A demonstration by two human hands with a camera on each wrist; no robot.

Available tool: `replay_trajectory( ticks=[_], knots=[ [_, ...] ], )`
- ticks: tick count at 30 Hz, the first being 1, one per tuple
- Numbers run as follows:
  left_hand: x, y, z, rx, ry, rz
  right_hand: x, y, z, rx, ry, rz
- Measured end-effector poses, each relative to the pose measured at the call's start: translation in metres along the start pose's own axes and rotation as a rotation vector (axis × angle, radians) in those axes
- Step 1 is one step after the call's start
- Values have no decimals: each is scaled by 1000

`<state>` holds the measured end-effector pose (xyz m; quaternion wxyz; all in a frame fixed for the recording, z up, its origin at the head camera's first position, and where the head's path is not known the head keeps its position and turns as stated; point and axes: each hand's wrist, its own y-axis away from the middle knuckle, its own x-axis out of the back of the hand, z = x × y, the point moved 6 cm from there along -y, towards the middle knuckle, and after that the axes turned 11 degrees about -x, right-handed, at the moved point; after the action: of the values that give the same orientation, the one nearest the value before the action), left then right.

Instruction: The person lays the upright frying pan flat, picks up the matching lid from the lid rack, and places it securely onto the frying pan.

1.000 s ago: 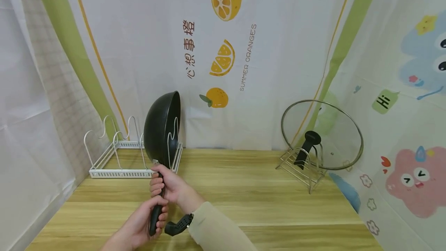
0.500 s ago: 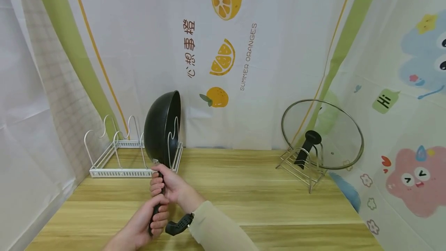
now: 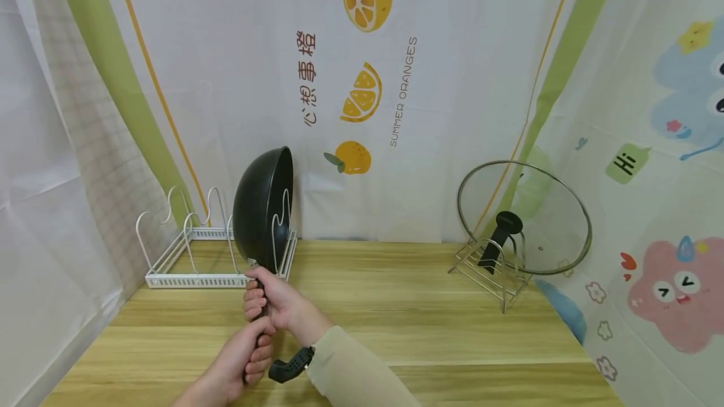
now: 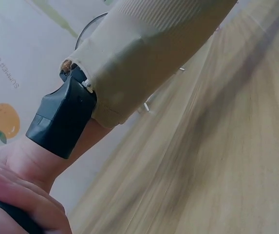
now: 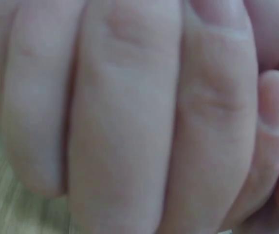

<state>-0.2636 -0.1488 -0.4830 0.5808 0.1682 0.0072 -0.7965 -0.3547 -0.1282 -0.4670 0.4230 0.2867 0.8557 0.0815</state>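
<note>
A black wok (image 3: 254, 206) stands on its edge in the right end of the white wire rack (image 3: 195, 281), its hollow facing right. My right hand (image 3: 283, 303) grips the upper part of its handle, close to the pan. Just below, my left hand (image 3: 240, 353) is wrapped round the lower handle, touching the right hand. In the left wrist view, part of the black handle (image 4: 12, 214) shows under curled fingers. Blurred left-hand fingers (image 5: 124, 117) fill the right wrist view. Most of the handle is hidden by both hands.
To the right, a glass lid (image 3: 543, 225) with a black knob handle (image 3: 500, 237) leans in a small metal wire stand (image 3: 503, 297). Printed curtains (image 3: 430, 193) hang behind and beside the wooden table (image 3: 384, 325). A black camera mount (image 3: 291, 366) sits at my right wrist.
My left hand has turned a little round the handle, covering more of its lower end. The wok, my right hand and the rack look unmoved.
</note>
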Motion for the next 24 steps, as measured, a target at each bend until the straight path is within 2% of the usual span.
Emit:
replay_trajectory(
  ticks=[9,24],
  knots=[
    [2,-1,2,-39,-107,153,-3,1,-1,2,-10,0],
    [4,-1,1,-45,-174,246,-3,2,0,-5,-8,15]
  ],
)
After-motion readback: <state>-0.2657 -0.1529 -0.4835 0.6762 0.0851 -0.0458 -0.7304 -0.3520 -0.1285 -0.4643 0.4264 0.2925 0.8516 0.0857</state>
